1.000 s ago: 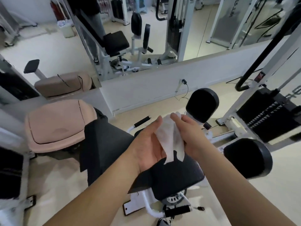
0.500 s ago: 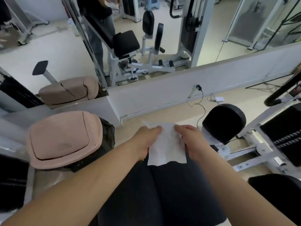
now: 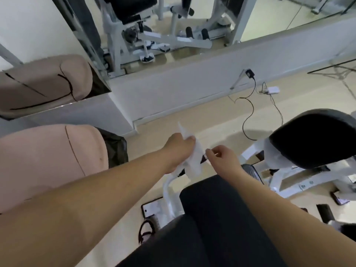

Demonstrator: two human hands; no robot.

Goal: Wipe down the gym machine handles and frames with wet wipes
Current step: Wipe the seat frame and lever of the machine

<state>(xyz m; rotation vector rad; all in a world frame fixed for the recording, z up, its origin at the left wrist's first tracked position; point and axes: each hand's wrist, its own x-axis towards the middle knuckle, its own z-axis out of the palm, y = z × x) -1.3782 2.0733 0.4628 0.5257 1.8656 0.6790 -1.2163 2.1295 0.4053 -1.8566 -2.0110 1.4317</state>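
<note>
One wet wipe is hanging over the machine's handle, just in front of the seat. The left hand is gripping it with curled fingers; the right hand is pinching its edge. It is looking thin, limp and light, so bunching it around the bar seems best.

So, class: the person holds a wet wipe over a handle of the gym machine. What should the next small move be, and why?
Probably close the left hand round the handle and slide the wet wipe along it. The wipe already drapes over the handle, gripped by the left hand, while the right hand only pinches its edge, so wiping seems ready to start.
</note>
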